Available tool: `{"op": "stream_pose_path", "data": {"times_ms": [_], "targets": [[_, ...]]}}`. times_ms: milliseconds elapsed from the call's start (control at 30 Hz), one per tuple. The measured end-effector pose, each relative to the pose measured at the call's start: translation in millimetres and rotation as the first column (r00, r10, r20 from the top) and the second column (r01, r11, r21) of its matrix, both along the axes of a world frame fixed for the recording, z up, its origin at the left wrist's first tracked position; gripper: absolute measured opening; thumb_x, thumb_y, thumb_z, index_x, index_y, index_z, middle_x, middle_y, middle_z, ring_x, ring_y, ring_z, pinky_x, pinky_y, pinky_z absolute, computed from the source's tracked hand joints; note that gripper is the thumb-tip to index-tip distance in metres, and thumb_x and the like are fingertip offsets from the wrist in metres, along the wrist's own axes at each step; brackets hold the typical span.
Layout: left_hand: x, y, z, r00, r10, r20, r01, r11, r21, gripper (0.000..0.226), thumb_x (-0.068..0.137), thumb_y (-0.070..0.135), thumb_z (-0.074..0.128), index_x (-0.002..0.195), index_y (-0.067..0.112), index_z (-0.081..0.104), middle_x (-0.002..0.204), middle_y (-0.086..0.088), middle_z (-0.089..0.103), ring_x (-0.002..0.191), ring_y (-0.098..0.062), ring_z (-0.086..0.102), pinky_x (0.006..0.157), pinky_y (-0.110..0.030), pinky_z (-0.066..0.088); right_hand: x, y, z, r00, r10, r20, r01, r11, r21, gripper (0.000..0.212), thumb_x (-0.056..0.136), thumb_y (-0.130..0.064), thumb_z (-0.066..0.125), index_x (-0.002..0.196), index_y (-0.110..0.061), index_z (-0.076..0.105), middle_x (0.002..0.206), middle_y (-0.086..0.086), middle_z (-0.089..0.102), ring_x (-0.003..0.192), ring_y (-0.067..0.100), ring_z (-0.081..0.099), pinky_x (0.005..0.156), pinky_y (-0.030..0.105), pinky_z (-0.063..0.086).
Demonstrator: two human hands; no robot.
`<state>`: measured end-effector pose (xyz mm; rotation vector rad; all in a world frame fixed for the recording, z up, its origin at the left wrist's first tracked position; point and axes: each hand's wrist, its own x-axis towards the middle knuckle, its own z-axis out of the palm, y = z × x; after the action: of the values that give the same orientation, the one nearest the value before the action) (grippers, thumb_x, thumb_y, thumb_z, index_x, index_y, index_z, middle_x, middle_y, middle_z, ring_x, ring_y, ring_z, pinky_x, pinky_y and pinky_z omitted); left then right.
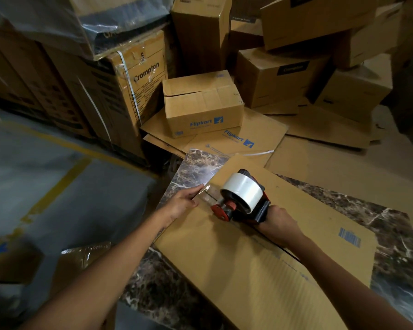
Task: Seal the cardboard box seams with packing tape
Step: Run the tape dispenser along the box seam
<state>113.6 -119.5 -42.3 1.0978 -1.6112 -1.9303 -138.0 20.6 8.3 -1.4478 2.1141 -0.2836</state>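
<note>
sealing: tape (242,192), a white roll on a red and black dispenser (227,210), set down on the far end of the box (224,270).
box: brown cardboard, lying on the table (193,167), filling the near middle of the view, long side running from upper left to lower right.
flaps: dark seam (275,245) between the two top flaps, running from under the dispenser toward the near right, partly hidden by the right wrist.
left hand (184,201): fingers straight and close together, laid along the far left edge of the box, pressing the clear tape end down there; thumb on the top face.
right hand (279,225): curled tight round the dispenser handle, just behind the roll, back of the hand up, sitting over the seam.
strip: short clear stretch of tape drawn from the dispenser's front to the left fingertips, across the box's far corner.
mark: blue barcode label (349,236) on the right flap, well apart from both hands.
table top: dark marbled surface, showing past the far left corner and to the right of the box.
behind: closed flipkart box (200,103) standing on flat sheets (243,139) of cardboard; tall crompton box (138,79) with white straps to its left; more brown boxes piled at the back right.
floor (57,182): grey with yellow lines, at the left.
</note>
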Motion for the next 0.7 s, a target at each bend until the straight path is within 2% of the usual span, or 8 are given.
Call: {"op": "stream_pose_path", "data": {"times_ms": [67,133,200,267,333,433,600,700], "targets": [[-2.9,2.2,2.1,0.959,-0.059,0.276,0.151,0.933,-0.326,0.059,0.099,0.003,0.046,0.153,0.016,0.025,0.161,-0.002,0.019,0.148,-0.017,0.018,0.121,-0.037,0.017,3.0,1.8,3.6,1.000,0.014,0.009,-0.014,1.000,-0.003,0.044,0.076,-0.060,0.070,0.086,-0.018,0.064,0.078,0.003,0.066,0.070,0.020,0.062,0.063,0.040,0.056],[-3.7,2.2,-1.0,0.820,-0.058,0.570,0.453,0.675,-0.583,0.062,0.102,0.025,0.040,0.156,0.027,0.009,0.164,0.006,-0.001,0.150,-0.012,-0.003,0.120,-0.036,0.003,2.2,4.4,6.7,0.998,0.011,0.057,-0.011,1.000,-0.012,0.038,0.072,-0.057,0.074,0.078,-0.020,0.064,0.070,0.001,0.065,0.063,0.018,0.062,0.054,0.034,0.048],[-6.8,3.0,-3.6,0.707,-0.029,0.706,0.652,0.414,-0.635,0.062,0.102,0.041,0.026,0.156,0.026,0.000,0.162,0.006,-0.011,0.148,-0.011,-0.016,0.119,-0.036,-0.005,-2.9,4.4,7.5,0.988,-0.002,0.158,-0.002,1.000,0.022,0.033,0.074,-0.045,0.076,0.078,-0.013,0.067,0.069,0.008,0.069,0.064,0.027,0.066,0.057,0.041,0.052],[-11.1,1.9,-6.0,0.654,-0.020,0.756,0.729,0.287,-0.622,0.065,0.098,0.050,0.012,0.156,0.023,-0.002,0.162,0.005,-0.010,0.148,-0.010,-0.020,0.121,-0.038,-0.007,-5.4,2.4,7.3,0.969,-0.020,0.246,0.004,0.998,0.065,0.028,0.076,-0.037,0.075,0.078,-0.009,0.069,0.067,0.009,0.071,0.060,0.025,0.067,0.066,0.048,0.056],[-12.2,-2.1,-9.9,0.652,-0.016,0.758,0.736,0.255,-0.627,0.066,0.098,0.049,0.014,0.156,0.022,0.001,0.164,0.004,-0.004,0.148,-0.009,-0.019,0.122,-0.040,-0.004,-2.5,0.2,5.1,0.976,-0.013,0.219,0.005,0.999,0.037,0.033,0.073,-0.048,0.076,0.083,-0.017,0.070,0.072,0.004,0.070,0.063,0.019,0.065,0.068,0.046,0.056],[-8.5,-7.6,-17.3,0.665,-0.018,0.747,0.725,0.257,-0.639,0.066,0.096,0.043,0.021,0.156,0.025,0.000,0.164,0.005,-0.004,0.148,-0.008,-0.017,0.122,-0.039,0.001,4.6,-4.2,-3.0,0.999,0.018,0.044,-0.018,1.000,0.008,0.052,0.074,-0.061,0.071,0.102,-0.017,0.065,0.093,0.008,0.068,0.082,0.026,0.062,0.069,0.036,0.051],[-8.1,-7.6,-21.4,0.687,-0.031,0.726,0.703,0.281,-0.654,0.067,0.095,0.036,0.023,0.152,0.036,-0.011,0.160,0.015,-0.013,0.148,-0.003,-0.014,0.120,-0.038,0.007,-5.7,3.2,-8.5,1.000,0.002,-0.019,-0.002,0.999,0.037,0.032,0.083,-0.042,0.064,0.099,-0.014,0.062,0.095,0.011,0.068,0.079,0.026,0.062,0.065,0.036,0.052],[-6.5,-7.6,-22.3,0.652,0.006,0.758,0.729,0.268,-0.630,0.064,0.097,0.036,0.020,0.154,0.031,-0.009,0.162,0.012,-0.013,0.148,-0.005,-0.014,0.122,-0.040,0.007,-23.0,24.9,-6.8,0.999,0.010,0.031,-0.012,0.998,0.059,0.028,0.084,-0.041,0.065,0.099,-0.018,0.061,0.091,0.006,0.067,0.077,0.021,0.061,0.069,0.038,0.056]]}}
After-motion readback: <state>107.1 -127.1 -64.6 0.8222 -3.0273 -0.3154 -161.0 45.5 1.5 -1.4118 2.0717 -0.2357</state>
